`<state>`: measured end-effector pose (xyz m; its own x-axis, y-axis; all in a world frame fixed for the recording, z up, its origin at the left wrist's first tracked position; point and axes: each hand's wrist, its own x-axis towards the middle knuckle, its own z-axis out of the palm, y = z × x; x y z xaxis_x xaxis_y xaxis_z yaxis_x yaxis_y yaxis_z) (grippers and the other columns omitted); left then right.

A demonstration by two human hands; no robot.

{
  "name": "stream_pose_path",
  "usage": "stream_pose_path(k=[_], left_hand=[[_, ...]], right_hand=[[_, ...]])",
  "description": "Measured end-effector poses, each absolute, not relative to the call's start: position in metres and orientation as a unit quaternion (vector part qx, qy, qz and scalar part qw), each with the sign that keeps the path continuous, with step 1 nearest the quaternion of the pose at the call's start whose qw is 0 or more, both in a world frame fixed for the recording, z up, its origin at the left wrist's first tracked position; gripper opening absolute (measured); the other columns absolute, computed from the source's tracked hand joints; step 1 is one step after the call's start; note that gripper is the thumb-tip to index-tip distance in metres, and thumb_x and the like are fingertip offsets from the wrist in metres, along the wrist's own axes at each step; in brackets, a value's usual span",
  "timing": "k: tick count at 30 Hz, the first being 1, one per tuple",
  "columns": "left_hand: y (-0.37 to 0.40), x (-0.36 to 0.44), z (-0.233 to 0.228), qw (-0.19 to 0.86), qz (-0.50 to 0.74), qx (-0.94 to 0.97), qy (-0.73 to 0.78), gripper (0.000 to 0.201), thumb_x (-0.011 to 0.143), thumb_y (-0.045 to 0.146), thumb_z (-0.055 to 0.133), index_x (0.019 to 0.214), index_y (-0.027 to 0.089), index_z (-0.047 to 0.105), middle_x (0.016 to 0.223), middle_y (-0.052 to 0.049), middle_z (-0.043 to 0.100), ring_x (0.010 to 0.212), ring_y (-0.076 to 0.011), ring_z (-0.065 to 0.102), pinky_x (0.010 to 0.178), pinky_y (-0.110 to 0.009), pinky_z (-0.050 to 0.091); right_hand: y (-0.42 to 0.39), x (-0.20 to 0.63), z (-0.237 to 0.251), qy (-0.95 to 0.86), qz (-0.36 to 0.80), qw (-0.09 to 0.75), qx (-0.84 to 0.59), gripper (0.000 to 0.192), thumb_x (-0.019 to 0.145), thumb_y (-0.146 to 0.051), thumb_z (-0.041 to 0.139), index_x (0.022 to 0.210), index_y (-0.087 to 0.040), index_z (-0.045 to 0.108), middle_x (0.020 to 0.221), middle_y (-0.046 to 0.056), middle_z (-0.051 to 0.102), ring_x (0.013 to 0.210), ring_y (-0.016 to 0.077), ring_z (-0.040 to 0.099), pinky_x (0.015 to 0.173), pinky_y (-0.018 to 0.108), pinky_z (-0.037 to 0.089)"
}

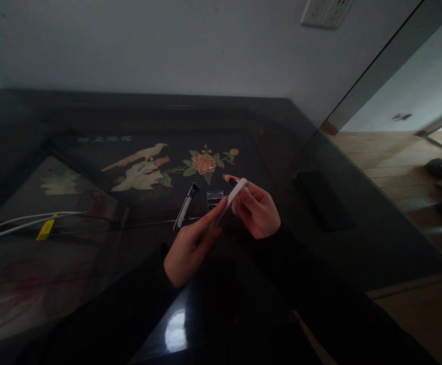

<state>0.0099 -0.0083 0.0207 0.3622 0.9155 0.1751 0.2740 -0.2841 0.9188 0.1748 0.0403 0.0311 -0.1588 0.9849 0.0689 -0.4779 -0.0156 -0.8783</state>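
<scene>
Over the dark table, a slim white handle is held between the two hands, its long axis run from seven o'clock up to one o'clock. The lower end is gripped by the left hand, which lies at seven o'clock, fingers and thumb closed flat along it. The upper end is nearer the right hand, at about four o'clock, whose fingers are drawn in narrow; a small dark piece seems to be pinched there, just beside the handle's tip, though whether the two are joined cannot be told. Between eight and nine o'clock, a clear case and, beyond it, a razor are seen.
</scene>
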Motion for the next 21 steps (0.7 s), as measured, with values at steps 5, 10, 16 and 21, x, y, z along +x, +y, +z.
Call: stream_pose_path(k=[5,10,16,21], left_hand=[[-0.008,0.009,0.021,0.434,0.376,0.704,0.419,0.053,0.091,0.020,0.049,0.144,0.021,0.042,0.074,0.003,0.065,0.044,-0.0068,0.036,0.045,-0.019,0.037],[-0.003,0.008,0.020,0.428,0.387,0.696,0.428,0.053,0.092,0.021,0.048,0.144,0.024,0.041,0.098,-0.002,0.071,0.048,-0.0061,0.042,0.051,-0.020,0.043],[0.001,0.006,0.018,0.437,0.393,0.674,0.447,0.053,0.093,0.025,0.049,0.145,0.025,0.039,0.128,-0.008,0.063,0.071,-0.0115,0.063,0.065,-0.023,0.052],[0.003,0.006,0.018,0.445,0.398,0.655,0.463,0.055,0.093,0.027,0.049,0.147,0.025,0.036,0.138,-0.009,0.056,0.081,-0.0142,0.067,0.074,-0.027,0.055]], right_hand=[[0.040,0.176,0.032,-0.398,0.649,0.571,-0.307,0.041,0.068,-0.045,0.078,0.099,-0.019,0.071,0.051,-0.008,0.050,0.042,0.0055,0.036,0.041,0.023,0.022],[0.042,0.175,0.031,-0.392,0.653,0.571,-0.305,0.043,0.064,-0.046,0.080,0.096,-0.019,0.071,0.052,-0.008,0.050,0.041,0.0047,0.035,0.040,0.023,0.022],[0.042,0.173,0.031,-0.398,0.654,0.574,-0.291,0.038,0.064,-0.045,0.080,0.089,-0.018,0.069,0.048,-0.009,0.051,0.039,0.0046,0.036,0.039,0.022,0.024],[0.041,0.172,0.030,-0.398,0.653,0.577,-0.288,0.040,0.064,-0.044,0.081,0.091,-0.019,0.067,0.048,-0.009,0.053,0.038,0.0052,0.037,0.039,0.022,0.024]])
